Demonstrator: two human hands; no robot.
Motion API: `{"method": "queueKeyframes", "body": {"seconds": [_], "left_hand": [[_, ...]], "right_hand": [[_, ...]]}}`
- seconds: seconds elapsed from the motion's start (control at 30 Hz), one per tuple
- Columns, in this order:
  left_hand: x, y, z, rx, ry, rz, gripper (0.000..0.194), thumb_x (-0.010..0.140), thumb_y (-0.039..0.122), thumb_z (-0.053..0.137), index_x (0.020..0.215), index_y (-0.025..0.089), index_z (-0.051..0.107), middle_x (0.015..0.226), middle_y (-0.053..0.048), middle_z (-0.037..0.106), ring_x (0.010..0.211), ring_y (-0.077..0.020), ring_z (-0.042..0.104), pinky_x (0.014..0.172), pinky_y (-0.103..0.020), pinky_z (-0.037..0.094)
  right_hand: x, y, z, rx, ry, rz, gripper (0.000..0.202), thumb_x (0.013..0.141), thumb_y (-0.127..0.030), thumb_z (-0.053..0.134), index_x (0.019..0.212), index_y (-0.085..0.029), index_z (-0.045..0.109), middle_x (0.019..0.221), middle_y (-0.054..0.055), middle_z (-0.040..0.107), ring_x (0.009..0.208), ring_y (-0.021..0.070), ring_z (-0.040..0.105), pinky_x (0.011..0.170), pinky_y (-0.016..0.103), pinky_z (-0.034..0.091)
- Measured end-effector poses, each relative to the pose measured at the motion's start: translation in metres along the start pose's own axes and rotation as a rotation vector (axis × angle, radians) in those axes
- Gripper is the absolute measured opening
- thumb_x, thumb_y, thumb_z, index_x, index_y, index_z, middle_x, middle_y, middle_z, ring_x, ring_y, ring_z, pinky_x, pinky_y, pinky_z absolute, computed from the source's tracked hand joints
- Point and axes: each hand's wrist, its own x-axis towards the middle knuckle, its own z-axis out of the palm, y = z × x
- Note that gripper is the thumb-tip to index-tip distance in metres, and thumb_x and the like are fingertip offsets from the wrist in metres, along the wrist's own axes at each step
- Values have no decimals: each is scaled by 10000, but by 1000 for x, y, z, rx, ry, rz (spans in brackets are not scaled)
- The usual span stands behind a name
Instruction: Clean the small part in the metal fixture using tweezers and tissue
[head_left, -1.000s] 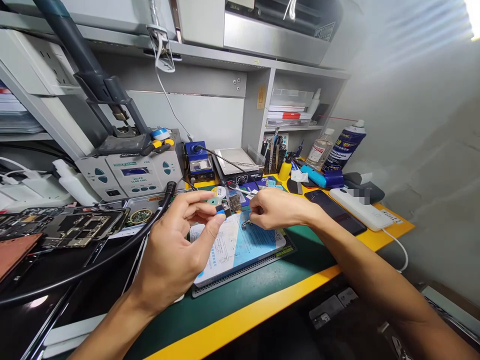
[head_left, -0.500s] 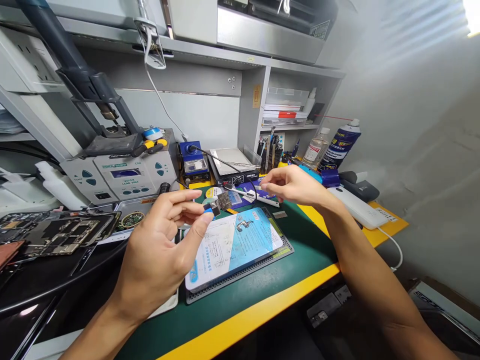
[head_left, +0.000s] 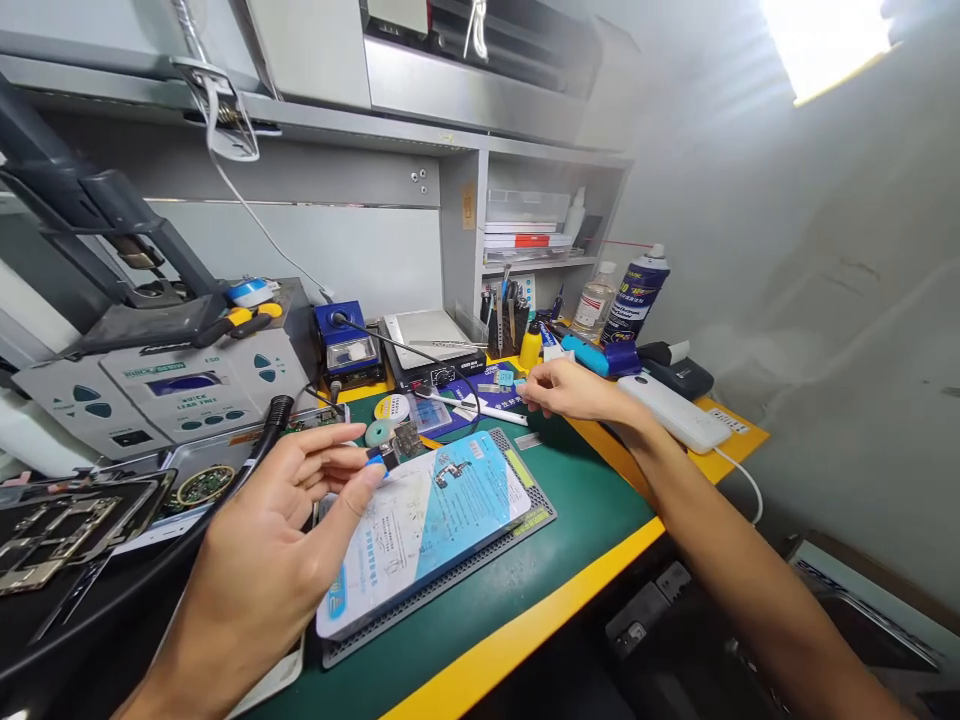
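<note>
My left hand (head_left: 292, 540) is closed in a pinch on a small blue and black part (head_left: 380, 462), thumb below and index finger above. A brownish, crumpled-looking piece (head_left: 409, 438) shows just past that part; I cannot tell whether they are joined. Under the part lies a blue and white printed box (head_left: 450, 520), resting on a dark perforated plate (head_left: 420, 602). Over the back of the green mat, my right hand (head_left: 562, 390) has its fingertips pinched together. A small teal-marked item (head_left: 506, 379) appears at those fingertips, and what they grip is unclear.
A white stick-like tool (head_left: 502, 413) and a purple mat (head_left: 465, 405) lie behind the box. A yellow bottle (head_left: 530, 346), a spray can (head_left: 636, 298) and a white device (head_left: 679, 412) stand farther right. At left are a rework station (head_left: 187, 385) and opened boards (head_left: 67, 530).
My view has turned right, so most things sit farther left. My right hand has lowered toward the back of the mat beside the teal-marked item. My left hand keeps its pinch.
</note>
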Motion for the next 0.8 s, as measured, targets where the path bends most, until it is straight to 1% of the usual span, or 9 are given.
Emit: {"method": "queueKeyframes", "body": {"seconds": [0.1,0.2,0.27,0.33,0.43,0.53,0.6,0.7,0.8], "left_hand": [[2,1,1,6,10,-12,448,760,485,768,1121,273,611,988,-7,715,957,-218,681,861,-294,589],[3,2,1,19,20,-27,466,740,500,772,1116,274,613,1003,-14,722,961,-230,682,867,-309,585],[3,4,-1,21,36,-31,483,719,507,775,1110,270,619,958,-17,721,929,-244,682,828,-327,591],[4,8,-6,14,73,-23,494,708,501,782,1112,263,627,935,-22,717,901,-252,680,821,-347,588],[6,12,-14,-37,158,-6,478,734,486,777,1131,261,639,992,-32,708,892,-242,677,844,-363,579],[11,10,-20,-105,221,-24,454,768,463,784,1146,247,654,1009,-33,710,863,-212,681,829,-340,571],[16,7,-23,-204,213,-74,475,753,433,817,1156,229,671,966,-24,724,825,-182,684,808,-298,564],[23,4,-27,-458,180,-200,464,719,334,852,1132,179,708,894,-28,737,797,-155,682,756,-230,569],[29,4,-31,-671,174,-303,273,739,216,817,980,105,754,867,-65,727,795,-151,673,722,-208,592]], "right_hand": [[-1,5,0,0,-27,-16,136,845,-286,660,838,-160,710,767,23,724,602,147,643,562,236,450],[-3,3,1,-33,-23,-22,198,831,-340,684,756,-161,723,698,17,703,606,151,616,558,245,419],[-3,1,5,-73,21,-17,276,834,-378,683,658,-165,686,613,11,654,576,150,569,538,260,372],[-3,-2,10,-103,84,-14,279,842,-361,669,640,-168,662,594,11,632,572,151,541,538,272,345],[-1,-5,18,-106,165,-28,149,849,-278,637,768,-169,700,720,22,698,642,160,579,583,272,372],[1,-8,21,-80,221,-32,187,891,-300,596,830,-169,715,772,28,720,679,168,611,620,276,416],[3,-9,22,-67,243,-20,249,922,-342,578,800,-163,702,737,25,709,666,170,622,631,281,447],[5,-8,20,-73,259,19,281,964,-362,583,795,-156,673,731,11,691,650,157,636,650,288,497],[7,-9,16,-113,256,66,280,1002,-389,595,894,-142,668,791,0,682,674,141,650,679,305,549]]}}
